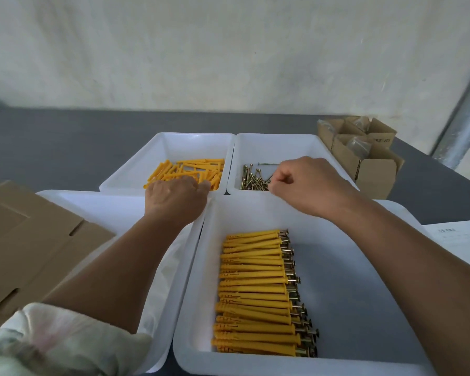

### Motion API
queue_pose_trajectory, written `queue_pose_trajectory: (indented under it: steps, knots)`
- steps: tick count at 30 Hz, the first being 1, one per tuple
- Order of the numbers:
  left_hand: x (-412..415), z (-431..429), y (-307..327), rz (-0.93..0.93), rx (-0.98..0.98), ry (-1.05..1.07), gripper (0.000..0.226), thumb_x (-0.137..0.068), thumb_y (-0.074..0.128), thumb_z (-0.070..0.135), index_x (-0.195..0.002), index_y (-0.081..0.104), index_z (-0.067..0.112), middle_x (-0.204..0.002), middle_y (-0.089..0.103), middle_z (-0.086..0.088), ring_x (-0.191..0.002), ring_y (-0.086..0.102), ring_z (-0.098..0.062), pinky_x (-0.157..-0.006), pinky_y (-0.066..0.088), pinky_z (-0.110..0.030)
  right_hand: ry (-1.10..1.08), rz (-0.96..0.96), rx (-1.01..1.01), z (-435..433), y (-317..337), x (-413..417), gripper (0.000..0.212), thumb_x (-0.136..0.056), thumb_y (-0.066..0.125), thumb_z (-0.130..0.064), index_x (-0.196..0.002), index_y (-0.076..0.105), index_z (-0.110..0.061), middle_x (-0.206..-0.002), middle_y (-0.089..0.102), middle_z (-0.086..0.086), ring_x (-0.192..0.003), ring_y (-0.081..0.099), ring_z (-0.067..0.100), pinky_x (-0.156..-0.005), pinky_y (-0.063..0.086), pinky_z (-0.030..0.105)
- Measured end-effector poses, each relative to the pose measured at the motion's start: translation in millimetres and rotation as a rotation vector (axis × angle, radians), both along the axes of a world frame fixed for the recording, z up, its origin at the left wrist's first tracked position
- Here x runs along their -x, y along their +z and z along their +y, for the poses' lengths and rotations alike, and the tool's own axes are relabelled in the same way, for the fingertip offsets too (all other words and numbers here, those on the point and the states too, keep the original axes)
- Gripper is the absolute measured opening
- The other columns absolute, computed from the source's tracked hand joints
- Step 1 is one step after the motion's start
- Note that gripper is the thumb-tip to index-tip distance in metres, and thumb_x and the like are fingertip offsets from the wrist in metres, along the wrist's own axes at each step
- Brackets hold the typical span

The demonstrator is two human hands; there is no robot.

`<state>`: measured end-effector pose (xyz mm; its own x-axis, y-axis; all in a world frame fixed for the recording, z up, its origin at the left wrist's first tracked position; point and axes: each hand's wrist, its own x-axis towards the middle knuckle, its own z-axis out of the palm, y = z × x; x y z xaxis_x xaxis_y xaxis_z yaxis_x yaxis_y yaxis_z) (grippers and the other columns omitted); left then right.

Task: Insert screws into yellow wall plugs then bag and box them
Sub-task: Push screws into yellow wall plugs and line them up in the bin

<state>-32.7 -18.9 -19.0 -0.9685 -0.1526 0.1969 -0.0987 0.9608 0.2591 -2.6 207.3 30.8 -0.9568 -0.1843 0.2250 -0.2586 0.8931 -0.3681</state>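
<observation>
Left hand [174, 198]: over yellow wall plugs [190, 169]; fingertips hidden, grip cannot tell.
Right hand [307, 183]: fingers curled, pinching screws [253, 181] in far-right tray [282, 147].

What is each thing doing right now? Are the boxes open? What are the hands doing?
Loose yellow plastic wall plugs: no screws in, heaped in far-left white tub.
Loose brass screws: piled in far-right white tub.
Yellow plugs with screws in: lined up in near white tub.
Small brown cardboard boxes: open, bags inside.
Flat brown cardboard sheet: unfolded.
Left hand: on the loose plugs, fingers hidden.
Right hand: curled, pinching at the screws.
</observation>
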Motion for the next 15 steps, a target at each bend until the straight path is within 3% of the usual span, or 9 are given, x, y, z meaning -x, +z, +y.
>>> queue_pose_trajectory:
  steps: [3, 7, 11, 13, 15]
  knots:
    - [-0.7, -0.8, -0.1, -0.031, 0.036, -0.006, 0.056, -0.098, 0.023, 0.055, -0.102, 0.068, 0.023, -0.117, 0.065, -0.009, -0.115, 0.053, -0.035, -0.099, 0.036, -0.042, -0.074, -0.011, 0.04, 5.7, -13.2, 16.2, 0.018, -0.094, 0.054, -0.024, -0.084, 0.069, -0.022, -0.086, 0.067, -0.011, -0.085, 0.061, 0.015, -0.07, 0.048, 0.03]
    - [-2.2, -1.5, 1.5, -0.048, 0.037, -0.016, 0.052, -0.098, 0.023, 0.057, -0.078, 0.058, 0.024, -0.11, 0.066, -0.011, -0.113, 0.053, -0.035, -0.101, 0.036, -0.044, -0.085, -0.081, 0.022, 4.6, -26.6, 39.7, 0.025, -0.097, 0.048, -0.028, -0.081, 0.064, -0.017, -0.08, 0.062, -0.003, -0.082, 0.058, 0.02, -0.064, 0.042, 0.03]
    - [-1.9, -3.1, 0.5, -0.038, 0.028, -0.02, 0.054, -0.098, 0.024, 0.058, -0.066, 0.049, 0.023, -0.104, 0.066, -0.01, -0.111, 0.053, -0.034, -0.102, 0.036, -0.044, -0.112, -0.24, -0.169, -1.8, -27.4, 64.2, 0.041, -0.098, 0.039, -0.04, -0.063, 0.039, -0.018, -0.071, 0.044, 0.001, -0.074, 0.045, 0.021, -0.053, 0.026, 0.029]
    - [-1.3, -3.9, -0.7, -0.028, 0.024, -0.021, 0.056, -0.098, 0.025, 0.058, -0.06, 0.047, 0.023, -0.098, 0.066, -0.007, -0.107, 0.053, -0.032, -0.1, 0.036, -0.044, -0.111, -0.338, -0.253, -3.4, -27.6, 76.1, 0.04, -0.097, 0.038, -0.044, -0.078, 0.054, -0.013, -0.091, 0.055, 0.007, -0.087, 0.049, 0.023, -0.062, 0.034, 0.028]
    - [-0.1, -4.0, -1.2, -0.019, 0.029, -0.019, 0.055, -0.098, 0.025, 0.058, -0.059, 0.047, 0.025, -0.097, 0.066, -0.006, -0.105, 0.053, -0.031, -0.099, 0.036, -0.044, -0.106, -0.423, -0.274, -6.3, -27.6, 84.3, 0.043, -0.097, 0.04, -0.041, -0.114, 0.062, -0.008, -0.121, 0.059, 0.011, -0.103, 0.052, 0.025, -0.081, 0.039, 0.032]
